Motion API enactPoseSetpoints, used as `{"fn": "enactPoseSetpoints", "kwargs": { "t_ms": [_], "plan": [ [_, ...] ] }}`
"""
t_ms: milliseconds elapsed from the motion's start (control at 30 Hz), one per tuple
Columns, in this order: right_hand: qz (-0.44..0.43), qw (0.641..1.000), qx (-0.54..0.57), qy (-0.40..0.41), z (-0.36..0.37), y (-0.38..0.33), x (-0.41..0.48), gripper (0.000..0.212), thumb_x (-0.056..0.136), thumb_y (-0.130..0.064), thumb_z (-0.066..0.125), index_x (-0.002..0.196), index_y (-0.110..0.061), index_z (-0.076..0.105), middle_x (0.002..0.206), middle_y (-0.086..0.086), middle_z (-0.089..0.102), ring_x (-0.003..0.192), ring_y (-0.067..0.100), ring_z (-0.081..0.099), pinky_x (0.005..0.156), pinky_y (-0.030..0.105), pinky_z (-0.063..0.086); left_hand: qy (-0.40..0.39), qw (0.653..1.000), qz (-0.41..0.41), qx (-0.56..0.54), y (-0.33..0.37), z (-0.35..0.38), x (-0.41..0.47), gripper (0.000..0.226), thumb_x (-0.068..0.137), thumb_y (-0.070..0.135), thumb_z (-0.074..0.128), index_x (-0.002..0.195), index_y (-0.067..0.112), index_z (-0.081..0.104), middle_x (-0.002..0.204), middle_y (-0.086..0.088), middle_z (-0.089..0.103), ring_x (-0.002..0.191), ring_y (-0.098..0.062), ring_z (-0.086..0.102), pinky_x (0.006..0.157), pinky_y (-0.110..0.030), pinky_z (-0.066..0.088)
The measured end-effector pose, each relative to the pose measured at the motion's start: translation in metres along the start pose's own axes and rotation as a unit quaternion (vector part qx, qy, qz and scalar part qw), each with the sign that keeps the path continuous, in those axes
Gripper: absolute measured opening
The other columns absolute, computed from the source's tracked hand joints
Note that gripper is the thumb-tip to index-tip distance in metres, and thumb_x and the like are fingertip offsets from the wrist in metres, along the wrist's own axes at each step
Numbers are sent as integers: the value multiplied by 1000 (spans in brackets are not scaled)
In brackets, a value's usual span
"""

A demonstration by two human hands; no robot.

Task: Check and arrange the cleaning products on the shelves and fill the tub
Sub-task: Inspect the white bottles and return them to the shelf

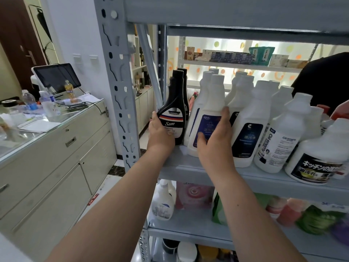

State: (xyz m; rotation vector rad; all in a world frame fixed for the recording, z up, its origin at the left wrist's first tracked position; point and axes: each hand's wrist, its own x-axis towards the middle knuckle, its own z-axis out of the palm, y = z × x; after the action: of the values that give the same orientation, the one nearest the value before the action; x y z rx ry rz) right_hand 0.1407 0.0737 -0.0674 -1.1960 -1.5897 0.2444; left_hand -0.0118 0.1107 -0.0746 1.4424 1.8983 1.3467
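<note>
On the grey metal shelf (pixel 188 170) a black bottle labelled "Sam Kitchen Cleaning" (pixel 174 103) stands at the left end, and my left hand (pixel 160 134) grips its lower part. A second black bottle stands right behind it. Beside it stands a white bottle with a dark blue label (pixel 207 110); my right hand (pixel 217 136) holds it across the label, fingers wrapped round its right side. Several more white bottles (pixel 251 118) fill the shelf to the right, among them an "Oil energy" bottle (pixel 283 140) and a squat one with Japanese lettering (pixel 321 157).
The rack's perforated upright (pixel 117 87) stands just left of my left hand. The shelf below holds a white pump bottle (pixel 163 203), a pink pack (pixel 194 195) and green packs. A counter (pixel 49 129) with a screen and water bottles lies to the left. A person in black (pixel 324 80) stands behind the rack at right.
</note>
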Motion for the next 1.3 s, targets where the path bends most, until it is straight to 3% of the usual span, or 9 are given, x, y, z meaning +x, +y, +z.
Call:
{"fn": "enactPoseSetpoints", "kwargs": {
  "t_ms": [167, 300, 500, 633, 700, 833, 1000, 1167, 1300],
  "plan": [
    [7, 1000, -11, 4, -1, 1, -1, 87, 97, -7, 64, 163, -12, 7, 157, 18, 31, 144, 31, 38, 119, 46, 39, -13, 997, 6, 77, -6, 1, -6, 89, 94, 7, 53, 162, 13, -4, 169, -11, 5, 155, -27, 13, 125, -44, 23],
    [37, 999, -8, -10, -3, -1, -6, 85, 100, -16, 63, 164, -14, 7, 159, 17, 25, 144, 28, 39, 108, 23, 33, -55, 977, 42, 202, -13, -1, -31, 89, 98, 22, 53, 161, 12, -10, 170, -9, -7, 157, -27, 7, 125, -48, 19],
    [47, 998, 6, -34, -1, 0, -7, 83, 95, -17, 70, 159, -18, 18, 147, 9, 47, 133, 23, 49, 111, 41, 48, -65, 951, 109, 282, -23, -5, -50, 78, 100, 33, 47, 161, 7, 7, 169, -18, 8, 154, -33, 19, 124, -47, 18],
    [72, 996, 43, -41, -3, -5, -11, 70, 95, -25, 68, 153, -26, 29, 143, 2, 53, 129, 22, 55, 106, 48, 51, -91, 956, 157, 232, -22, -13, -59, 68, 100, 29, 51, 158, 9, 22, 164, -13, 25, 145, -34, 36, 112, -45, 37],
    [84, 993, 67, -56, -7, -7, -13, 64, 94, -30, 66, 149, -29, 35, 138, -2, 58, 124, 20, 59, 103, 45, 54, -129, 973, 116, 152, -18, -22, -61, 64, 101, 31, 52, 157, 20, 25, 159, -6, 35, 137, -28, 47, 108, -46, 44],
    [90, 979, 150, -105, -24, -15, -30, 53, 100, -14, 64, 143, -38, 43, 117, -17, 62, 102, -3, 63, 77, 5, 51, -168, 981, 88, -44, -10, -40, -78, 47, 97, 31, 58, 141, 32, 41, 132, 10, 58, 116, -9, 61, 99, -45, 54],
    [143, 933, 303, -135, -40, -23, -57, 54, 101, -12, 62, 147, -37, 49, 124, -4, 70, 109, 16, 71, 92, 37, 60, -122, 977, 155, -80, -10, -60, -125, 30, 100, 23, 61, 116, 41, 42, 119, 19, 54, 100, 7, 58, 76, -19, 55],
    [189, 886, 405, -124, -51, -31, -91, 51, 98, -13, 66, 143, -37, 54, 124, 7, 69, 107, 30, 73, 95, 60, 56, -102, 973, 153, -139, -16, -69, -174, 39, 96, 29, 65, 121, 50, 44, 125, 17, 50, 109, -8, 61, 81, -44, 62],
    [209, 876, 422, -106, -50, -40, -124, 45, 96, -29, 68, 139, -42, 59, 125, 9, 70, 107, 32, 73, 96, 60, 56, -129, 977, 103, -137, -17, -67, -209, 84, 69, 33, 91, 132, 37, 36, 127, 14, 45, 108, 0, 58, 90, -18, 52]
  ]
}}
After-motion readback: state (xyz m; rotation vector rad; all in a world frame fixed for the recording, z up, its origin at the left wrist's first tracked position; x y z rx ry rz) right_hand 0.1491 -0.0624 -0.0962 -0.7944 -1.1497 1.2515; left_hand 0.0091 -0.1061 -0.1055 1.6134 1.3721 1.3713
